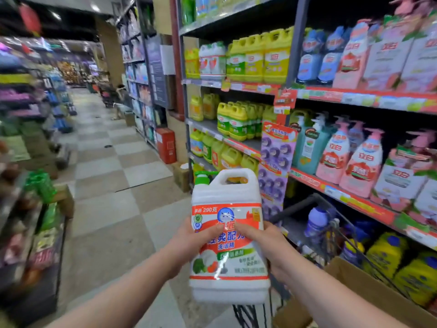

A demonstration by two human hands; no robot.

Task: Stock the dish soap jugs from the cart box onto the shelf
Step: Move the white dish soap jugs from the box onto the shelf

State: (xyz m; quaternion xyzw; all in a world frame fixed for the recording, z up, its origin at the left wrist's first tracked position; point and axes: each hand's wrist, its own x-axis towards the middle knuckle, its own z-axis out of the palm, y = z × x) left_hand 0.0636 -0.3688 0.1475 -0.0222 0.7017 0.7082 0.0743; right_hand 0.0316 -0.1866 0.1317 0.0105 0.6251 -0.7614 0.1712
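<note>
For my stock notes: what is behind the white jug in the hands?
Above the white jug, shelved yellow jugs show; below it, black cart wires. What lies behind its body is covered.

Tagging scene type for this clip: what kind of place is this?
Likely a supermarket cleaning-products aisle: shelves packed with bottles, price strips on their edges, and a wire cart beside the white jug.

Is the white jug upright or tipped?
Upright: the white plastic jug, gripped by left hand and right hand, has its handle and green pump uppermost.
</note>
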